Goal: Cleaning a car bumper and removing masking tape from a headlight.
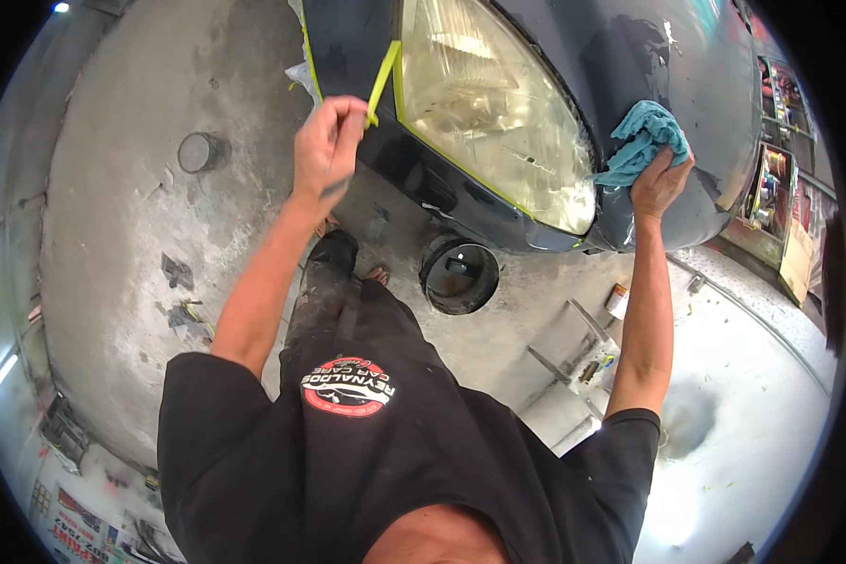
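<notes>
A car's headlight (pixel 493 108) with a cloudy, yellowish lens fills the upper middle, set in dark bodywork. Yellow-green masking tape lines its left and lower edge. My left hand (pixel 329 150) pinches the free end of a strip of masking tape (pixel 383 83), which runs up to the headlight's left edge, where it still sticks. To the right, my right hand (pixel 663 179) is closed on a crumpled blue-green cloth (pixel 647 136) and rests it against the dark hood (pixel 620 56) beside the lens. The cloth covers part of that panel.
A black bucket (pixel 459 275) stands on the concrete floor below the bumper, near my feet. A grey round can (pixel 200 152) sits to the left. On the right are a metal stand (pixel 578 352), a small can (pixel 618 301) and a shelf of supplies (pixel 771 188).
</notes>
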The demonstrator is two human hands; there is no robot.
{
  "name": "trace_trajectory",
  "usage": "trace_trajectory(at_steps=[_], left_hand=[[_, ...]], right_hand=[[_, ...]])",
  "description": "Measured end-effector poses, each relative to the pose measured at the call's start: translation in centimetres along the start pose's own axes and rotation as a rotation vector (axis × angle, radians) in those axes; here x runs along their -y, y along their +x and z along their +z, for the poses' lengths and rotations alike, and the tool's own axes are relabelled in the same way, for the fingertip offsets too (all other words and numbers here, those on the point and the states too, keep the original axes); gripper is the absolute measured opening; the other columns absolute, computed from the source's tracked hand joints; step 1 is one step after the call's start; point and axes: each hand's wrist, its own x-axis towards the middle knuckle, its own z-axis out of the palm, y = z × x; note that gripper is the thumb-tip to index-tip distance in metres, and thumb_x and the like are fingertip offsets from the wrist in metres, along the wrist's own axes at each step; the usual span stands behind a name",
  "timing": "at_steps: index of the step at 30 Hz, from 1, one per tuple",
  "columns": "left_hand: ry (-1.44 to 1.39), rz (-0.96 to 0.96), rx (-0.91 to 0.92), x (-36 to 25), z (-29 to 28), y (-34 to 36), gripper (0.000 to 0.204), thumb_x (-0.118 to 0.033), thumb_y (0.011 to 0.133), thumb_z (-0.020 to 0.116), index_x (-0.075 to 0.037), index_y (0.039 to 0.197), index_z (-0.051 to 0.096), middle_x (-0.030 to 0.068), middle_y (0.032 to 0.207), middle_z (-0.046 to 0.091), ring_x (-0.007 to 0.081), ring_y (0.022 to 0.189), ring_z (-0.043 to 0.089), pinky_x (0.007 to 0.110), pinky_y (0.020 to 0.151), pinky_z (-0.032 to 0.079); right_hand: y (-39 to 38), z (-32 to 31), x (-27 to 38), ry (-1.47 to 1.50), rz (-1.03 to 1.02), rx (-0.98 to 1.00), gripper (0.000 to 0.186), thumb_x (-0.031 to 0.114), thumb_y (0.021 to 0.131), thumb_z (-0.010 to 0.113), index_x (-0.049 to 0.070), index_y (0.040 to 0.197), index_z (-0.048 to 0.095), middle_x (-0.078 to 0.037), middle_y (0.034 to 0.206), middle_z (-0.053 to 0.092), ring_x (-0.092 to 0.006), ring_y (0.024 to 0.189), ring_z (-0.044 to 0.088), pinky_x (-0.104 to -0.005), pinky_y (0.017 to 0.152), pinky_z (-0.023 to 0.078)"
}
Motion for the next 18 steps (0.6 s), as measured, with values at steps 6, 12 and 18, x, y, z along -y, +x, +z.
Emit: trace_trajectory(at_steps=[6, 12, 18], left_hand=[[-0.173, -0.208, -0.035, 1.3, -0.5, -12.1, 0.008, -0.007, 0.100, 0.052, -0.002, 0.104, 0.057, -0.0034, 0.084, 0.055, 0.0010, 0.067, 0.042, 0.018, 0.058, 0.035], [-0.279, -0.377, -0.018, 1.9, 0.1, -22.0, 0.008, -0.007, 0.100, 0.049, -0.002, 0.103, 0.055, -0.0034, 0.082, 0.052, 0.0005, 0.066, 0.038, 0.018, 0.057, 0.033], [-0.275, -0.419, 0.017, 2.1, 1.7, -27.7, 0.007, -0.008, 0.097, 0.056, -0.001, 0.098, 0.056, -0.0040, 0.077, 0.053, 0.0014, 0.065, 0.042, 0.020, 0.058, 0.036]], right_hand=[[-0.6, -0.1, -0.6, -0.055, -0.002, 0.000, 0.027, 0.022, 0.100, 0.048, -0.001, 0.113, 0.054, -0.022, 0.107, 0.060, -0.0382, 0.103, 0.059, -0.0432, 0.091, 0.044], [-1.0, 0.1, -1.3, -0.118, -0.044, -0.018, 0.032, 0.029, 0.101, 0.046, -0.002, 0.104, 0.053, -0.024, 0.101, 0.059, -0.0422, 0.096, 0.058, -0.0478, 0.086, 0.044], [-1.1, 0.2, -1.7, -0.171, -0.083, -0.037, 0.036, 0.033, 0.100, 0.045, -0.003, 0.103, 0.052, -0.028, 0.098, 0.058, -0.0456, 0.095, 0.058, -0.0497, 0.085, 0.043]])
